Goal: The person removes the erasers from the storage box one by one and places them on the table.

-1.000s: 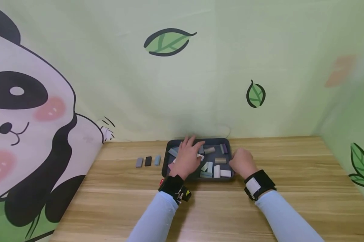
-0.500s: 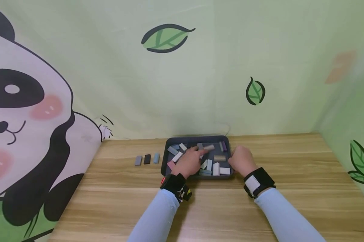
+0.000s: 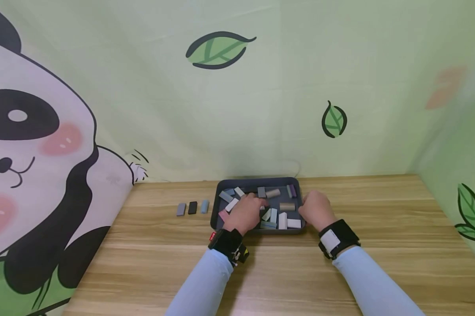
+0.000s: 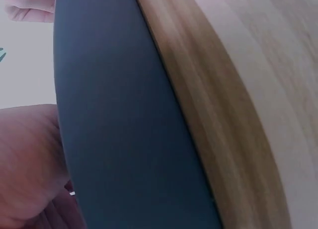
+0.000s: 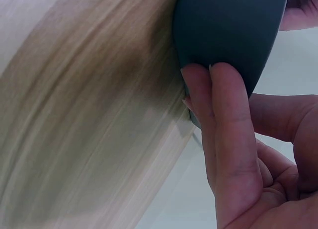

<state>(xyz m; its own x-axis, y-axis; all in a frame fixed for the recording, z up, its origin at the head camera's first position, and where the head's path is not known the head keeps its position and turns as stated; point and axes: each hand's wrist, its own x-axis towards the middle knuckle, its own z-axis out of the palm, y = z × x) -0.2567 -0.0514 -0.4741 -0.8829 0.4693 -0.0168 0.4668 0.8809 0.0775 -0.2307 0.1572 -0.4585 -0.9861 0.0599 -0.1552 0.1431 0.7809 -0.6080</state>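
Observation:
A dark grey tray (image 3: 257,231) with several small blocks in it stands on the wooden table. My left hand (image 3: 244,213) reaches over its near rim, fingers bent down among the blocks. The fingertips are hidden, so I cannot see whether they hold one. In the left wrist view, the tray's wall (image 4: 119,110) hides most of that hand (image 4: 27,164). At the tray's right end, my right hand (image 3: 317,211) grips the rim. The right wrist view shows its fingers (image 5: 231,119) against the outer wall and the thumb at the rim. White blocks (image 3: 282,220) lie near this hand.
Left of the tray, a grey block (image 3: 181,209), a black block (image 3: 192,207) and a blue block (image 3: 204,206) stand in a row on the table (image 3: 150,263). A printed cloth wall (image 3: 253,114) rises behind the table.
My left hand has drawn back and down into the tray, its spread fingers now bent. Blocks at the tray's back left have come into sight. The right hand stays at the rim.

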